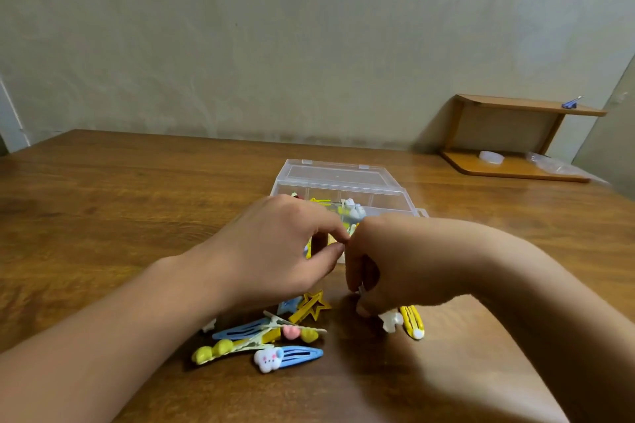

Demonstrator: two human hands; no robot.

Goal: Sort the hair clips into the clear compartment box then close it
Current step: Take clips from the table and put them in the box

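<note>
- The clear plastic compartment box [347, 187] sits open on the brown wooden worktop [103, 203], its lid laid back on the far side; a few yellow and white clips already lie in its compartments.
- The left hand [275, 247] hovers over the box's near edge, palm down, forearm reaching in from the lower left, thumb and forefinger pinched together; what they pinch is hidden.
- The right hand [385, 268] is just beside the left, wrist bent sharply, fingers curled down to the worktop in front of the box; whether it grips anything I cannot tell.
- A loose pile of blue, yellow and white hair clips [268, 336] lies on the worktop nearer than the box, under the left wrist.
- A yellow striped clip [412, 321] lies beside the right hand's fingertips.
</note>
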